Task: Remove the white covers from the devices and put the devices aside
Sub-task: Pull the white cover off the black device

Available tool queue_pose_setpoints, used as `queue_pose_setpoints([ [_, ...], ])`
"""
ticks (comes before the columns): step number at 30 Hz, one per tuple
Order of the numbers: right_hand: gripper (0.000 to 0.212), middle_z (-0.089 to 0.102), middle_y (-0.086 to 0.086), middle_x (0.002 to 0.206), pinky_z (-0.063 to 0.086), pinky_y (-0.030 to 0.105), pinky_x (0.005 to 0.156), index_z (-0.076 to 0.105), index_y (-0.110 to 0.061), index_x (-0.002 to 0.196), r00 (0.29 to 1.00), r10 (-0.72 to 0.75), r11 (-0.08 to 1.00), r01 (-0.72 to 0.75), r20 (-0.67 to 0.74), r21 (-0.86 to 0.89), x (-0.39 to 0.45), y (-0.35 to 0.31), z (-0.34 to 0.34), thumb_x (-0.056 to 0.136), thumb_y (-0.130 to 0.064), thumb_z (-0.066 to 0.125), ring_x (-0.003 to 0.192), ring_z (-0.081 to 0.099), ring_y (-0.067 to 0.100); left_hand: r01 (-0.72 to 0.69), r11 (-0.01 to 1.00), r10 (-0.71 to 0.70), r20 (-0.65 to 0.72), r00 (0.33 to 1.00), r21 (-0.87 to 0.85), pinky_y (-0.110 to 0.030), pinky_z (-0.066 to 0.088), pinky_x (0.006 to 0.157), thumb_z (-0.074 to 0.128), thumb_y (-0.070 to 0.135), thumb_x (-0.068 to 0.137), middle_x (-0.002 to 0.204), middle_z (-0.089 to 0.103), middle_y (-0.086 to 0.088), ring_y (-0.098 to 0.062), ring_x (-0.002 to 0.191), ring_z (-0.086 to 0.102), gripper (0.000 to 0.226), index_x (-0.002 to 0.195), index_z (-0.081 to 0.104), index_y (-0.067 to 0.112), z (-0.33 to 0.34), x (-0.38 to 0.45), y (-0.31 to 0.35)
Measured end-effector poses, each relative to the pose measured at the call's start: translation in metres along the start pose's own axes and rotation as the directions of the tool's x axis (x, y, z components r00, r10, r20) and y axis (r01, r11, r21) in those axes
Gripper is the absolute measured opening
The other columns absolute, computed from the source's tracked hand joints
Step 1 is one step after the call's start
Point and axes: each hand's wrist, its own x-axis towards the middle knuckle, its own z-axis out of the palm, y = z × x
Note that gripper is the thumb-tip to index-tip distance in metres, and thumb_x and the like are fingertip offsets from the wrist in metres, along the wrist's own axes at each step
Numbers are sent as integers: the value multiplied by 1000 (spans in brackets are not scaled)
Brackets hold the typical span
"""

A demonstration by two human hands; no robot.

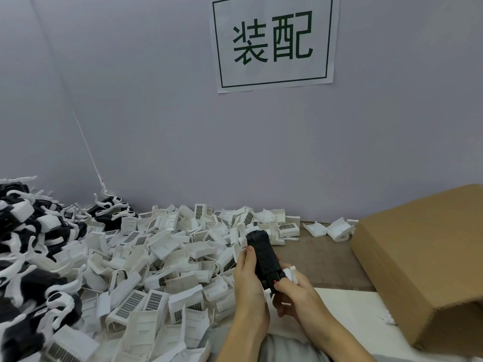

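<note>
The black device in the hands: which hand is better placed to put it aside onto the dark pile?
Probably the left hand: it grips the black device along its side, nearer the dark pile.

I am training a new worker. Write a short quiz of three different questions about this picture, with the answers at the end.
1. True or false: the black rectangular plastic device lies untouched on the pile.
2. Multiple choice: the brown corrugated cardboard box is at the person's (A) left, (B) right, (C) behind the sign.
3. Fill in: the heap of loose white plastic covers lies to the ____ of the hands.

Key
1. False: the left hand and the right hand both grip it above the wooden table.
2. B.
3. Left.
</note>
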Motion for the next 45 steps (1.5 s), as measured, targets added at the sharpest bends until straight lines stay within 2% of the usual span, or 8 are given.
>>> queue_pose_setpoints([
  [5,18,54,-2,66,41,27,55,67,-22,104,1000,-25,998,24,-12,-53,-2,-1,-1,90,-20,57,57,47,14,2,1000,-2,-10,1000,22,-37,47,68,47,34,104,99,73,-19,-32,85,64,30,99,71,16,0,1,-2],
  [9,32,56,0,69,39,30,56,68,-25,107,1000,-14,1000,14,-17,-23,-3,-4,1,76,-31,60,57,48,15,-1,1000,1,-5,1000,7,-34,46,62,47,35,105,95,72,-15,-30,83,63,30,100,71,18,0,3,-3],
  [13,26,60,1,71,38,32,59,67,-24,108,999,2,999,-4,-35,-43,-3,-4,2,83,-30,63,57,47,16,-8,1000,8,-6,1000,21,-29,44,56,47,34,105,95,71,-13,-26,77,63,28,103,69,18,0,4,-4],
  [17,37,58,-2,65,39,30,56,63,-9,102,999,40,997,-42,-31,-65,-2,-4,0,73,-31,58,55,45,17,-27,999,27,-5,1000,29,-32,42,59,47,32,105,99,71,-16,-28,84,61,28,98,71,19,0,4,-4],
  [27,25,55,-3,61,38,29,55,58,-11,86,999,42,997,-43,-17,-59,-2,-3,-2,69,-29,57,54,46,16,-5,1000,5,7,1000,0,-35,46,61,47,32,105,113,69,-28,-33,87,63,29,107,68,13,0,3,-3],
  [30,34,54,-4,62,37,30,56,59,-8,96,999,36,995,-38,-24,-96,-3,-2,-1,71,-31,57,55,45,15,15,1000,-15,5,1000,0,-35,46,62,47,32,105,110,70,-26,-33,88,63,29,105,68,13,1,2,-3],
  [38,24,61,2,75,38,31,58,71,-36,91,1000,-6,999,7,6,-51,-4,-7,3,75,-30,55,62,51,18,207,959,-193,84,977,-196,-30,53,55,49,37,100,86,68,-17,-26,65,64,44,107,66,-3,-3,-5,6],
  [45,33,72,-11,87,44,29,68,62,-35,109,969,-148,980,118,-195,-159,-4,-6,1,78,-32,52,71,65,6,184,934,-180,42,983,-305,-40,47,66,43,26,105,108,58,-29,-36,86,56,44,136,50,-5,-3,-6,11],
])
